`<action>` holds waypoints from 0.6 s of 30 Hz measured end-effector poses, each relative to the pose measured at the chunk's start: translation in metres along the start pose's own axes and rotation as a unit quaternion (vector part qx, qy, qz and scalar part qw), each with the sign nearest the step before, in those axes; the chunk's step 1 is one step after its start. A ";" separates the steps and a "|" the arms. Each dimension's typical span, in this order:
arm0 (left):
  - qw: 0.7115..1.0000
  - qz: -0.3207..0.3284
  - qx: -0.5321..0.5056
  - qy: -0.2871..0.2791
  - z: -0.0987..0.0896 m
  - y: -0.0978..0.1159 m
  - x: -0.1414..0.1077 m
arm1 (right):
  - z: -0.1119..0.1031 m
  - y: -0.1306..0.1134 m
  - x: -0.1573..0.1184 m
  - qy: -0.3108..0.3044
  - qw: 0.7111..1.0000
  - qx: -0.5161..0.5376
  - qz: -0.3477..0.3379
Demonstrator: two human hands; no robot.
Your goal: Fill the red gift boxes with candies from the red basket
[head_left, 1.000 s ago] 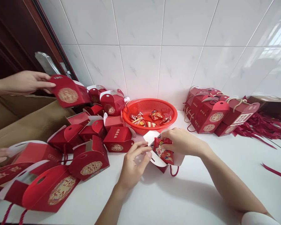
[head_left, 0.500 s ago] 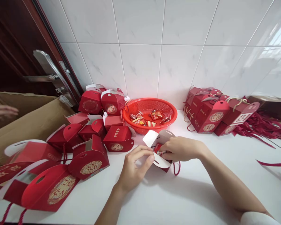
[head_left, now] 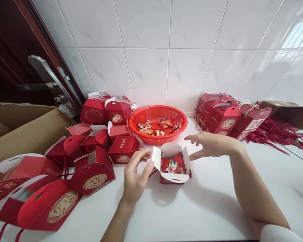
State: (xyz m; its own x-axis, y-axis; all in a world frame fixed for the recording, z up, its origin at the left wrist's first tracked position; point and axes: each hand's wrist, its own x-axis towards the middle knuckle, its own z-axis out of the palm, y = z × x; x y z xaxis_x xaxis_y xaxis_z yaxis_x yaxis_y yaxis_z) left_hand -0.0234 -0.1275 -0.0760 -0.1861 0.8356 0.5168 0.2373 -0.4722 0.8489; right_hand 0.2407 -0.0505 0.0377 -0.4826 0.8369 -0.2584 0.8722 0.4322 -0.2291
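A small red gift box (head_left: 172, 179) stands upright in front of me, its white-lined flaps spread apart. Inside lies a red candy packet (head_left: 173, 165) with a white and blue print. My left hand (head_left: 137, 174) is beside the box's left flap, fingers apart and holding nothing; whether a fingertip touches the flap I cannot tell. Off the box's upper right side, my right hand (head_left: 208, 144) hovers with fingers stretched out and nothing in them. Behind the box sits a red plastic basket (head_left: 158, 110) with several wrapped candies (head_left: 165, 123) at its bottom.
Several open red boxes (head_left: 94, 176) crowd the left side, next to a cardboard carton (head_left: 27, 134). More red boxes (head_left: 224, 119) with cord handles stand at the back right. Dark red ribbons (head_left: 264, 132) lie beyond them, near a brown box (head_left: 288, 112). A tiled wall closes the back.
My right hand has come out of the gift box and moved up to the right, its fingers opening. My left hand has let the front flap go. The other person's hand at the left is gone.
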 end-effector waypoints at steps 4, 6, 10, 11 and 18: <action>0.978 -0.009 0.022 -0.206 0.003 0.006 -0.002 | 0.011 -0.024 0.022 -0.045 0.998 -0.031 0.014; 0.965 0.008 0.059 -0.255 0.005 0.009 -0.003 | 0.017 -0.028 0.029 -0.045 0.997 -0.057 0.014; 0.966 0.042 0.102 -0.236 0.009 0.008 -0.002 | 0.026 -0.027 0.036 -0.034 0.995 -0.092 -0.002; 0.968 0.044 0.108 -0.220 0.010 0.007 -0.002 | 0.027 -0.027 0.037 -0.034 0.995 -0.093 -0.011; 0.984 0.059 0.131 -0.108 0.011 -0.001 -0.006 | 0.018 -0.033 0.022 0.003 0.980 -0.014 -0.200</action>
State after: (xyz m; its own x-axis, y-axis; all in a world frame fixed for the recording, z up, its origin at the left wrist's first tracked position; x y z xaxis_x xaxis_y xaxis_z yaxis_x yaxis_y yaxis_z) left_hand -0.0124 -0.1287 -0.0813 0.0582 0.8330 0.5502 0.4883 -0.5044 0.7121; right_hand 0.2000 -0.0519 0.0226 -0.7858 0.6005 -0.1481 0.6153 0.7347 -0.2859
